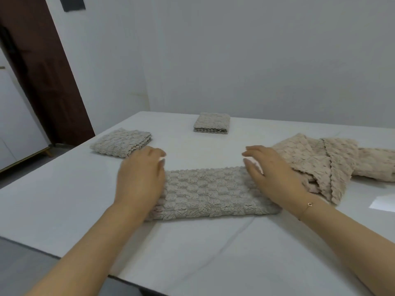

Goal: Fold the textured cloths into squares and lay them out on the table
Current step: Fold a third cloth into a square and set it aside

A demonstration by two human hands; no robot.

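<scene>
Both forearms are bare up to the lower edge of the view, with no sleeve showing on either. The left hand (139, 178) wears nothing. The right hand (275, 178) has a thin gold-coloured chain bracelet (309, 204) at the wrist, carrying one small ring-shaped charm. The fingernails are short and look pale, though motion blur softens them.

Grey cloth strip (210, 192) & the 2 folded squares (121, 142) (212, 123): soft, nubbly, scalloped texture, matt. Beige cloth pile (333, 162) same bumpy weave, fuzzier. Surface (64, 199) smooth, matt pale grey; door (42, 71) dark brown wood.
</scene>
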